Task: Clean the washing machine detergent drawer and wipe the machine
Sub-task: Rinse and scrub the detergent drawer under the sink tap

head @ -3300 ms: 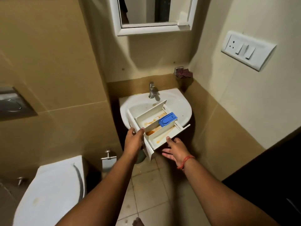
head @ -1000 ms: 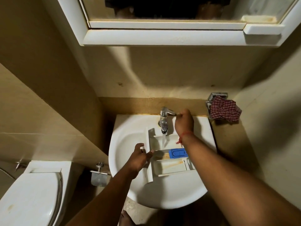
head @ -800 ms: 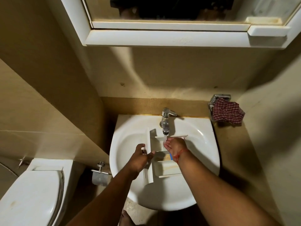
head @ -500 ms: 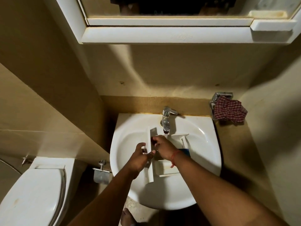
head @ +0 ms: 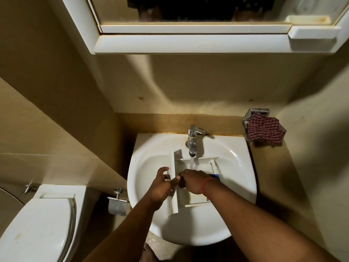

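The white plastic detergent drawer is lying inside the white glazed ceramic washbasin, its flat front panel standing on edge at the left and its thin-walled, box-shaped compartments stretching to the right. A narrow stream of water is falling from the chrome tap into the compartment farthest from the person. A small blue plastic insert is showing at the drawer's right side, mostly hidden behind the right wrist.

The left hand is gripping the drawer's front panel, the thumb curling over the panel's inner side and the fingers wrapping round its outer face. The right hand is lying palm down inside the drawer's middle compartment; its fingers are bending toward the front panel and pressing down into the compartment, and whether they are gripping anything cannot be told. A thin red thread band is circling the right wrist.

Right of the washbasin, a crumpled red-and-white checked cloth is hanging on a chrome wall fitting. Above, a white-framed mirror cabinet is jutting from the beige wall. To the left, a smooth white toilet seat lid is lying closed, and a small metal holder is sticking out between it and the washbasin.
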The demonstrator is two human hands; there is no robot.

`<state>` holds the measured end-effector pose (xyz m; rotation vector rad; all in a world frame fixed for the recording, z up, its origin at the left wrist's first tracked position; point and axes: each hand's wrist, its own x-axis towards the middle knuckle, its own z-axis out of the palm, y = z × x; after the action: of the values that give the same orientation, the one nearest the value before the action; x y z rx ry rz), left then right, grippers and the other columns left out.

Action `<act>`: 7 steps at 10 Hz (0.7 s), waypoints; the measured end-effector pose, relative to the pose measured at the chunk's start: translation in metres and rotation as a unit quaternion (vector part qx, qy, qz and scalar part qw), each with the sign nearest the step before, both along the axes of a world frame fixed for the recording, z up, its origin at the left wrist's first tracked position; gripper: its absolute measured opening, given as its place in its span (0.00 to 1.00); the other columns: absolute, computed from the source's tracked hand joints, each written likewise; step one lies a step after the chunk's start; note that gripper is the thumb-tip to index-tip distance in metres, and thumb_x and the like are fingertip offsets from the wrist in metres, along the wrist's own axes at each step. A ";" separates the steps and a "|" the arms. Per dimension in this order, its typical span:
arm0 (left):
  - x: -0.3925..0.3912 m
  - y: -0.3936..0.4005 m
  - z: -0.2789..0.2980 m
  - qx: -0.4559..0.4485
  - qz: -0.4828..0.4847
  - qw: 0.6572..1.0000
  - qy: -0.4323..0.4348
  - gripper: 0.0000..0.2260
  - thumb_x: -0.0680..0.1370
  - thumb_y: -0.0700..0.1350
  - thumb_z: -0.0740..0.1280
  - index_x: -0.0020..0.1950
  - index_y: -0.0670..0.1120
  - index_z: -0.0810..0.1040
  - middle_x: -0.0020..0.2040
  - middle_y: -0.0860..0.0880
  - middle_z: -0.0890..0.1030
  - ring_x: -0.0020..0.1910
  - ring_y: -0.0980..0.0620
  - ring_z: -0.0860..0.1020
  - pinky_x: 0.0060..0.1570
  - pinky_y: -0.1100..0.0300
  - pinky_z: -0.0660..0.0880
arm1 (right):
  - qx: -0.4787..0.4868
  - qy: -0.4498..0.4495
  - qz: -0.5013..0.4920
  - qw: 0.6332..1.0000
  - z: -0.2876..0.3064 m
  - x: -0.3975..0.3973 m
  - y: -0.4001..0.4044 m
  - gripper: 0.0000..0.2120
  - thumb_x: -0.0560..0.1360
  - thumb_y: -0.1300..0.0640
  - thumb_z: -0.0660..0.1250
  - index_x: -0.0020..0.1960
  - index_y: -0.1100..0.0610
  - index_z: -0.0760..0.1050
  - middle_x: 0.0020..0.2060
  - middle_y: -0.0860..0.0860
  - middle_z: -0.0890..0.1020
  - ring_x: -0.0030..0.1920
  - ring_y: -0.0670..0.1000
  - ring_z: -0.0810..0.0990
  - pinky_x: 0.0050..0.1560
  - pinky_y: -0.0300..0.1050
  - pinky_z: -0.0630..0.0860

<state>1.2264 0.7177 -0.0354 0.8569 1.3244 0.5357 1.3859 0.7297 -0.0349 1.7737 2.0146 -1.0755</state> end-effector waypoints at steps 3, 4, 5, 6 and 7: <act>0.000 0.000 0.001 0.005 0.000 1.000 -0.010 0.20 0.77 0.44 0.71 0.65 0.49 0.66 0.51 0.44 0.74 0.41 0.47 0.74 0.40 0.52 0.73 | -0.008 0.382 -0.552 0.741 -0.002 0.018 0.040 0.10 0.78 0.70 0.58 0.50 0.61 0.75 0.42 0.56 0.79 0.47 0.58 0.80 0.42 0.41 0.78; 0.000 0.000 -0.001 0.006 -0.005 1.000 -0.005 0.22 0.77 0.46 0.71 0.66 0.50 0.66 0.55 0.42 0.75 0.42 0.47 0.75 0.40 0.52 0.74 | -0.063 0.603 -0.623 0.494 0.004 -0.004 0.033 0.15 0.79 0.75 0.52 0.60 0.61 0.69 0.47 0.55 0.77 0.49 0.53 0.79 0.52 0.44 0.78; -0.002 0.001 -0.003 0.004 -0.005 1.000 -0.006 0.21 0.77 0.46 0.71 0.67 0.51 0.65 0.58 0.40 0.75 0.44 0.47 0.76 0.43 0.51 0.75 | -0.082 0.557 -0.511 0.650 0.003 -0.023 0.012 0.22 0.78 0.76 0.52 0.63 0.57 0.72 0.51 0.49 0.79 0.51 0.48 0.78 0.49 0.38 0.76; -0.003 0.003 -0.004 0.000 0.001 1.000 -0.017 0.18 0.78 0.44 0.70 0.64 0.51 0.67 0.56 0.41 0.76 0.42 0.48 0.77 0.42 0.52 0.74 | -0.090 0.469 -0.410 0.777 -0.002 -0.019 0.001 0.21 0.78 0.73 0.54 0.61 0.57 0.78 0.54 0.53 0.83 0.57 0.52 0.81 0.59 0.44 0.76; -0.002 0.002 -0.005 0.000 0.017 1.000 -0.026 0.17 0.78 0.43 0.70 0.63 0.51 0.68 0.52 0.43 0.76 0.40 0.48 0.76 0.40 0.52 0.74 | -0.044 0.324 -0.377 0.867 0.000 0.004 0.013 0.13 0.78 0.69 0.59 0.53 0.61 0.81 0.48 0.55 0.83 0.55 0.57 0.81 0.58 0.44 0.75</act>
<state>1.2244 0.7197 -0.0400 0.8165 1.2944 0.5810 1.3897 0.7425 -0.0350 2.4524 1.4586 -2.2000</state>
